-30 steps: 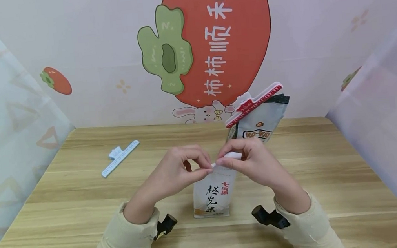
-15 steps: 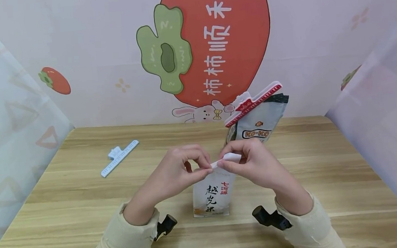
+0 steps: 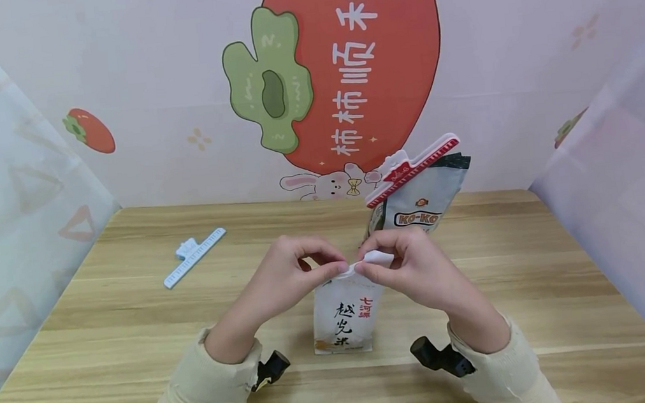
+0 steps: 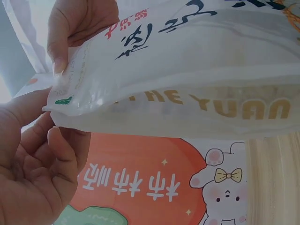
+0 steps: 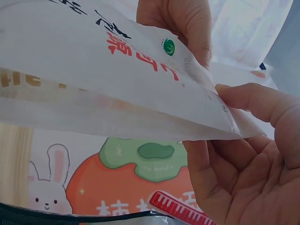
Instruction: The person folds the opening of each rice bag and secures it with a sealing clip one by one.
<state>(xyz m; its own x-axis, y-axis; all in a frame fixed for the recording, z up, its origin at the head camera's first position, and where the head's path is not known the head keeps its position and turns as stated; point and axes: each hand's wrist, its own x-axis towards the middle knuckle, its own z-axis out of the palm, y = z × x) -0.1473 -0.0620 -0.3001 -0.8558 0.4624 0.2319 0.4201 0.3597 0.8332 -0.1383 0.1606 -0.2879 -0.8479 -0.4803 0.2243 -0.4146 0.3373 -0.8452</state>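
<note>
A white rice bag with black and red characters stands upright on the table between both hands. At its top edge my left hand pinches the left part between thumb and fingers. My right hand pinches the same edge to the right, where a white flap sticks out past the fingers. The left wrist view has the bag side-on, gold lettering along its side, its top edge between my thumb and fingers. In the right wrist view, my right thumb presses on the bag's top corner.
Behind my right hand stands a KO-KO bag with a red and white sealing clip across its top. A light blue sealing clip lies on the wooden table at the left. A printed backdrop closes off the rear.
My left hand's fingertips have shifted slightly right along the bag's top edge, showing more of its upper left corner. The right hand stays nearly in place.
</note>
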